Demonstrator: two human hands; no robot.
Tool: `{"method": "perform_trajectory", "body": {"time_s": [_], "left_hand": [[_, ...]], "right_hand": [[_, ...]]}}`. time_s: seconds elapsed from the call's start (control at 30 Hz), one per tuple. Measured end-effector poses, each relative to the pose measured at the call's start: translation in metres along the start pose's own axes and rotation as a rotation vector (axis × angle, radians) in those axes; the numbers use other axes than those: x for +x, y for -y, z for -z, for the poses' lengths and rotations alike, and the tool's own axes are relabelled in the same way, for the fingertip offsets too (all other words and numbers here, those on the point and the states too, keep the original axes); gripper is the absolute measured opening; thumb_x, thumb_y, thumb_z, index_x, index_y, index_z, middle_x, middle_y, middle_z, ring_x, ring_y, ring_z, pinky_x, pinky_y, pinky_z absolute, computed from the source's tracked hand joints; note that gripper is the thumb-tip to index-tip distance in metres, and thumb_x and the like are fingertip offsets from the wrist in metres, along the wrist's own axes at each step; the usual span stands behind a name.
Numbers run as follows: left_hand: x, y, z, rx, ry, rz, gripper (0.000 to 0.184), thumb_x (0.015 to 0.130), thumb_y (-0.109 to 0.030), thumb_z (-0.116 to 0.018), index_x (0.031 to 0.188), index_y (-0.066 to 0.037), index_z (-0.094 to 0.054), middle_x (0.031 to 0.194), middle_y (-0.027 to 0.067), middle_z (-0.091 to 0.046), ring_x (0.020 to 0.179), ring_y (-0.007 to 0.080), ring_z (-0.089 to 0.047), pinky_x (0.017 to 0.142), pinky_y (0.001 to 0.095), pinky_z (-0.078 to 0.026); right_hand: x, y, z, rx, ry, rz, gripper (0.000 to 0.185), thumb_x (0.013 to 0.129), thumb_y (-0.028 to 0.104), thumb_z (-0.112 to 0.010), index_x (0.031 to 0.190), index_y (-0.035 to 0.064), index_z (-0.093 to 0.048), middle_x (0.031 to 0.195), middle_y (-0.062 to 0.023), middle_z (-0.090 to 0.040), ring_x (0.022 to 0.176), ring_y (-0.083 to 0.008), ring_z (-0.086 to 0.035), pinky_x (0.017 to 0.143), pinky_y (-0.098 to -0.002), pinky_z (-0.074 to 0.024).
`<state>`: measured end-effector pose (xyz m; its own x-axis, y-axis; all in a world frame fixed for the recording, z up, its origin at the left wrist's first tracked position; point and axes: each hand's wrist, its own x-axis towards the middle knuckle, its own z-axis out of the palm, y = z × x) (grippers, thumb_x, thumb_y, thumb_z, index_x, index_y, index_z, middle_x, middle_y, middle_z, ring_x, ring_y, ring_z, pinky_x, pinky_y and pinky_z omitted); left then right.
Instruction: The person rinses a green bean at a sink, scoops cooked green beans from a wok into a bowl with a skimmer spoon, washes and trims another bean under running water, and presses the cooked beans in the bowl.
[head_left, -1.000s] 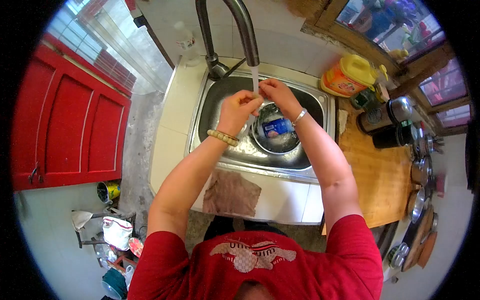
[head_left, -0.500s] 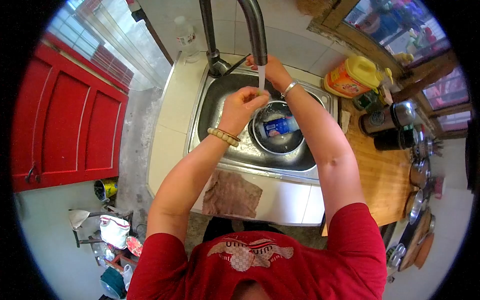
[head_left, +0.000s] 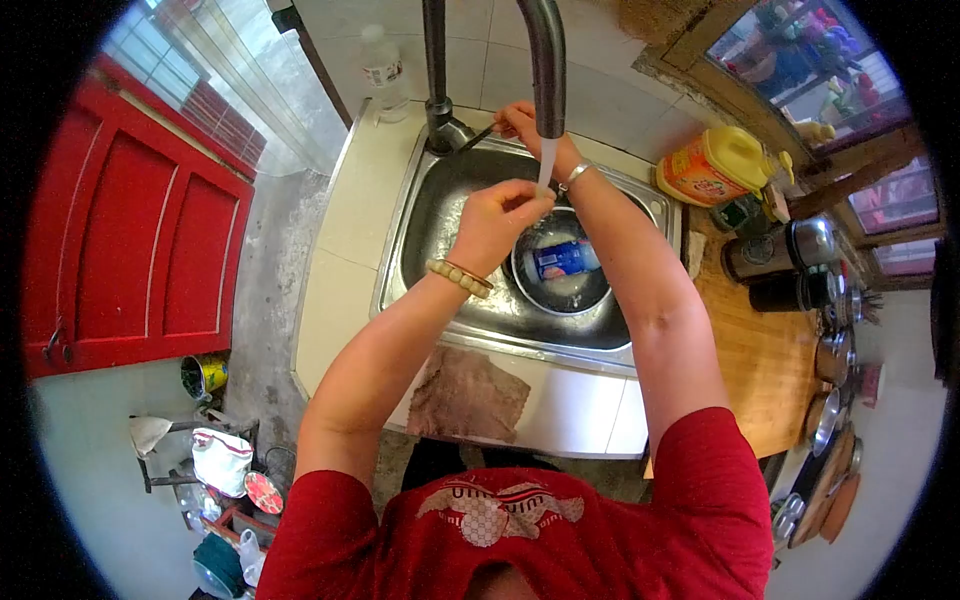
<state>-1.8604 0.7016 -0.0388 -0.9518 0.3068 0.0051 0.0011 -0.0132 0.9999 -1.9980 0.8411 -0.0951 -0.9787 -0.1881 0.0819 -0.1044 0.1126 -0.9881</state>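
My left hand (head_left: 498,218) is closed in a pinch under the running water (head_left: 547,160); whatever small thing its fingertips hold is too small to make out. Behind the spout of the faucet (head_left: 546,75), my right hand (head_left: 530,128) has its fingers closed at the tip of the faucet lever (head_left: 478,138). Below both hands, a round metal basin (head_left: 557,308) rests in the steel sink (head_left: 420,215). A bottle with a blue label (head_left: 564,260) lies on its side in the basin, partly hidden by my right forearm.
A brown cloth (head_left: 468,393) lies on the counter's front edge. At the back left corner stands a clear plastic bottle (head_left: 382,75). On the right are a yellow jug (head_left: 710,165), a steel flask (head_left: 775,250) and a wooden worktop (head_left: 745,360). A red door (head_left: 130,230) is at left.
The whole view has shifted slightly, so the sink and faucet appear further right. Water still runs over my left fingertips, and my right hand stays at the lever.
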Motion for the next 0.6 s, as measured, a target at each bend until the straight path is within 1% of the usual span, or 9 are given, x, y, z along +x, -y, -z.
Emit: {"method": "perform_trajectory", "body": {"time_s": [0.1, 0.17, 0.27, 0.37, 0.4, 0.47, 0.5, 0.53, 0.6], "left_hand": [[0.001, 0.006, -0.004, -0.105, -0.006, -0.072, 0.018, 0.079, -0.014, -0.062, 0.092, -0.001, -0.066, 0.081, 0.0049, -0.065, 0.072, 0.0079, -0.056, 0.066, 0.0207, -0.044], [0.000, 0.006, -0.003, -0.064, 0.009, -0.033, 0.017, 0.078, -0.014, -0.064, 0.090, -0.002, -0.066, 0.080, 0.0053, -0.065, 0.070, 0.0080, -0.056, 0.064, 0.0212, -0.044], [0.000, 0.008, -0.002, 0.009, 0.032, -0.048, 0.017, 0.078, -0.014, -0.064, 0.091, -0.003, -0.066, 0.081, 0.0055, -0.065, 0.070, 0.0087, -0.057, 0.064, 0.0223, -0.044], [-0.001, 0.022, 0.004, 0.077, 0.037, -0.107, 0.018, 0.077, -0.016, -0.065, 0.091, -0.004, -0.066, 0.081, 0.0072, -0.066, 0.069, 0.0096, -0.058, 0.063, 0.0235, -0.045], [-0.002, 0.030, 0.009, 0.261, 0.058, -0.067, 0.018, 0.077, -0.016, -0.065, 0.090, -0.004, -0.066, 0.081, 0.0083, -0.066, 0.069, 0.0108, -0.058, 0.063, 0.0243, -0.045], [-0.002, 0.051, 0.022, 0.433, 0.074, 0.001, 0.019, 0.076, -0.018, -0.065, 0.089, -0.004, -0.066, 0.081, 0.0117, -0.065, 0.070, 0.0175, -0.061, 0.064, 0.0281, -0.046], [-0.002, 0.059, 0.029, 0.422, 0.082, 0.033, 0.019, 0.076, -0.019, -0.065, 0.088, -0.004, -0.066, 0.080, 0.0140, -0.064, 0.072, 0.0230, -0.063, 0.064, 0.0310, -0.047], [-0.001, 0.058, 0.034, 0.506, 0.052, -0.018, 0.019, 0.076, -0.019, -0.065, 0.087, -0.004, -0.066, 0.080, 0.0138, -0.064, 0.072, 0.0233, -0.063, 0.064, 0.0309, -0.047], [-0.002, 0.062, 0.045, 0.590, 0.034, -0.151, 0.019, 0.075, -0.018, -0.065, 0.086, -0.003, -0.065, 0.080, 0.0133, -0.064, 0.071, 0.0234, -0.061, 0.065, 0.0306, -0.047]], "right_hand": [[0.009, -0.007, 0.003, 0.063, 0.003, -0.098, 0.020, 0.085, 0.017, -0.054, 0.094, 0.0006, -0.060, 0.086, -0.0061, -0.063, 0.076, -0.0144, -0.060, 0.069, -0.0245, -0.0467], [0.016, -0.006, 0.002, 0.097, 0.027, -0.155, 0.027, 0.089, 0.029, -0.046, 0.093, 0.0053, -0.058, 0.086, -0.0038, -0.060, 0.084, -0.0139, -0.056, 0.078, -0.0247, -0.0408], [0.029, 0.003, -0.005, -0.095, 0.029, -0.025, 0.027, 0.088, 0.031, -0.048, 0.093, 0.0064, -0.057, 0.087, -0.0033, -0.060, 0.082, -0.0129, -0.056, 0.077, -0.0225, -0.0385], [0.023, 0.008, -0.006, -0.012, 0.028, -0.069, 0.029, 0.086, 0.032, -0.051, 0.096, 0.0055, -0.057, 0.088, -0.0036, -0.060, 0.083, -0.0129, -0.056, 0.075, -0.0238, -0.0400], [0.016, 0.003, -0.001, -0.017, 0.009, -0.067, 0.029, 0.086, 0.032, -0.051, 0.096, 0.0055, -0.057, 0.088, -0.0036, -0.060, 0.083, -0.0129, -0.056, 0.075, -0.0238, -0.0400], [-0.010, -0.008, 0.010, -0.391, -0.031, 0.071, 0.031, 0.081, 0.029, -0.057, 0.095, 0.0019, -0.058, 0.082, -0.0112, -0.062, 0.081, -0.0182, -0.058, 0.074, -0.0314, -0.0450], [-0.034, 0.020, 0.009, -0.384, -0.042, -0.220, 0.030, 0.080, 0.027, -0.056, 0.096, 0.0020, -0.057, 0.085, -0.0142, -0.063, 0.080, -0.0219, -0.060, 0.074, -0.0341, -0.0458], [-0.057, 0.012, 0.009, -0.474, -0.134, -0.100, 0.029, 0.080, 0.027, -0.056, 0.094, 0.0017, -0.058, 0.085, -0.0149, -0.063, 0.078, -0.0240, -0.060, 0.071, -0.0353, -0.0469], [-0.125, 0.031, 0.012, -0.508, -0.107, -0.227, 0.026, 0.082, 0.027, -0.052, 0.090, 0.0024, -0.057, 0.082, -0.0138, -0.063, 0.073, -0.0230, -0.059, 0.066, -0.0363, -0.0474]]}}
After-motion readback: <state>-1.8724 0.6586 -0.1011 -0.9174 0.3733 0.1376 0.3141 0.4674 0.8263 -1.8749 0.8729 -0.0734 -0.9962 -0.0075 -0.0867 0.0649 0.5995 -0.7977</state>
